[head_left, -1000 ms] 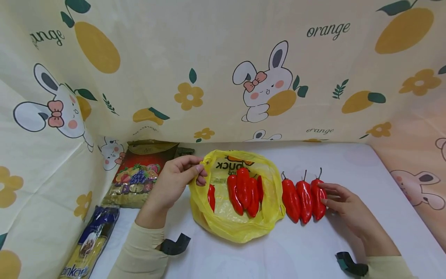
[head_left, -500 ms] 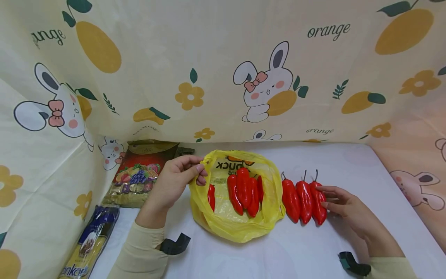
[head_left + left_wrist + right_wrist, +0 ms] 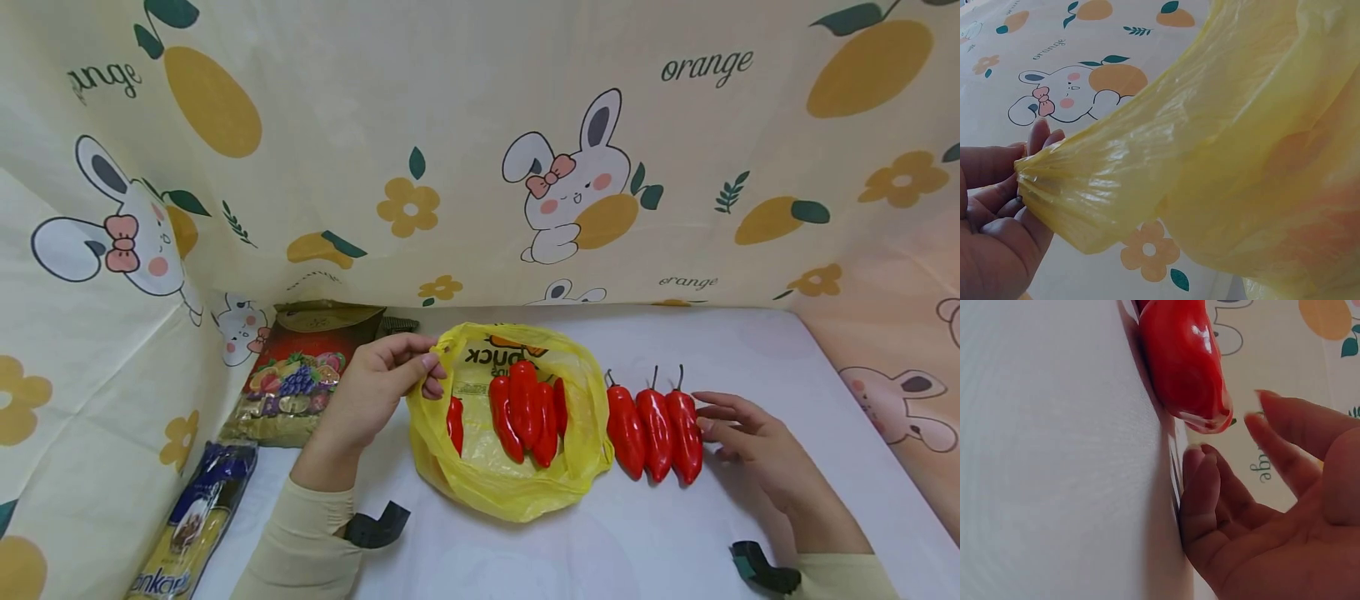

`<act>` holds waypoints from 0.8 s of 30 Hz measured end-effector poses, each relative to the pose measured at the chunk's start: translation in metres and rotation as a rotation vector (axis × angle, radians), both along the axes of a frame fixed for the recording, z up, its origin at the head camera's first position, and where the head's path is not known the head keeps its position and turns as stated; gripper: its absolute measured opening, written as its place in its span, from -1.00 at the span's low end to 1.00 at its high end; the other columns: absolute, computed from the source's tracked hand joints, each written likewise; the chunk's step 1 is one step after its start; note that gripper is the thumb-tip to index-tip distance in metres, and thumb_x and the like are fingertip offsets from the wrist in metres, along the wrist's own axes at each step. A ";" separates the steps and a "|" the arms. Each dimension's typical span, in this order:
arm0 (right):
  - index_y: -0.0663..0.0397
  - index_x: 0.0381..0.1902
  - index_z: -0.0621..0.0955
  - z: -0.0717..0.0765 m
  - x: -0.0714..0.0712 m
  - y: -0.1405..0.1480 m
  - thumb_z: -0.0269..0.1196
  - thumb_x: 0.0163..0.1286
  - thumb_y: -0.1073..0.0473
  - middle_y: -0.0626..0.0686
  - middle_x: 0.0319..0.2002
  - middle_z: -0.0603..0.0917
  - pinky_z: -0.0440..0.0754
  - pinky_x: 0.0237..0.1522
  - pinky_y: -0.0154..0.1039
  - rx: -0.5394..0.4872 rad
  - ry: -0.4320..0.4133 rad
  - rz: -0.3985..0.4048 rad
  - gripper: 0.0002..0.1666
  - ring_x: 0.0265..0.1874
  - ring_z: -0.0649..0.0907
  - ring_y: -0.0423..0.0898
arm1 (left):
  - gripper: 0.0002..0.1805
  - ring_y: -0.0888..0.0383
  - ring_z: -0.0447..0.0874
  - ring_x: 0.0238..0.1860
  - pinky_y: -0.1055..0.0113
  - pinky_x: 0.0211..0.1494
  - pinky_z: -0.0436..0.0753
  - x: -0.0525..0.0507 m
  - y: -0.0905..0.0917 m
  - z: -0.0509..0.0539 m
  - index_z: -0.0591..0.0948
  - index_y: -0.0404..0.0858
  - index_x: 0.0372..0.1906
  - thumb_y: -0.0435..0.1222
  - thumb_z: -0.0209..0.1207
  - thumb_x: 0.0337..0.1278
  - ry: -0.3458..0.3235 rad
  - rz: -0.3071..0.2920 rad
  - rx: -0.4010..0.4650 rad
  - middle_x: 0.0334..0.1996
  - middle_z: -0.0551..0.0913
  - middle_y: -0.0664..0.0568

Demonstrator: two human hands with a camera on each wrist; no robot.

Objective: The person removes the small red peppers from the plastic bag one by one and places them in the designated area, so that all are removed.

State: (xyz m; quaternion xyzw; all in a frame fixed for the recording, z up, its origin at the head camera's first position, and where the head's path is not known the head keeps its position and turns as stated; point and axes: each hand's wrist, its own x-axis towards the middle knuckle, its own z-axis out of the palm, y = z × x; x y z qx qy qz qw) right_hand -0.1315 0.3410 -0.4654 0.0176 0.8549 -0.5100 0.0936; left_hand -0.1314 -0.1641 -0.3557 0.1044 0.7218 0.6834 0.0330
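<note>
Nearest, at the bottom edge, a black curved strip [image 3: 765, 570] sits by the beige right sleeve [image 3: 843, 577], over a white tabletop [image 3: 600, 554]. Beyond it the bare right hand [image 3: 757, 442] has its fingers loosely bent, holding nothing; the right wrist view shows a gap between thumb and fingers, with the pepper just past the fingertips. That glossy, elongated red pepper [image 3: 684, 437] ends a row of three and lies immediately left of the right hand — by far the nearer one. Its long axis runs away from the person, stem at the far end, roughly across the line of the fingers. Two matching peppers [image 3: 657, 437] lie between it and the thin yellow plastic bag [image 3: 506, 497], which has more red peppers [image 3: 522, 404] inside. The left hand [image 3: 384, 387] pinches the bag's far-left rim — well apart from the row. Farthest back hangs a cream rabbit-and-orange printed cloth [image 3: 465, 100].
</note>
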 end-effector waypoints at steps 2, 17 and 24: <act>0.18 0.64 0.32 0.000 0.000 0.001 0.23 0.72 -0.04 0.41 0.41 0.45 0.79 -0.14 -0.22 -0.017 0.029 -0.015 -0.26 -0.05 0.68 -0.21 | -0.78 0.01 0.80 -0.27 0.22 -0.01 0.83 0.000 0.000 0.000 0.64 -0.55 0.16 -0.50 0.14 0.63 0.001 -0.001 0.001 -0.19 0.73 -0.27; 0.00 0.57 0.45 0.003 0.003 -0.015 0.22 0.73 0.00 -0.06 0.19 0.57 0.78 -0.08 -0.35 -0.111 0.215 -0.121 -0.42 -0.03 0.73 -0.28 | -0.79 0.00 0.80 -0.26 0.22 -0.02 0.83 -0.001 0.001 -0.002 0.65 -0.53 0.15 -0.50 0.15 0.62 -0.008 0.003 -0.013 -0.19 0.73 -0.27; -0.07 0.55 0.49 0.013 0.008 -0.027 0.22 0.73 0.06 -0.02 0.18 0.60 0.77 -0.07 -0.36 -0.161 0.265 -0.108 -0.48 0.00 0.72 -0.19 | -0.79 -0.01 0.80 -0.26 0.23 -0.02 0.83 -0.001 0.001 -0.002 0.65 -0.53 0.16 -0.50 0.15 0.62 -0.011 0.004 -0.017 -0.19 0.73 -0.27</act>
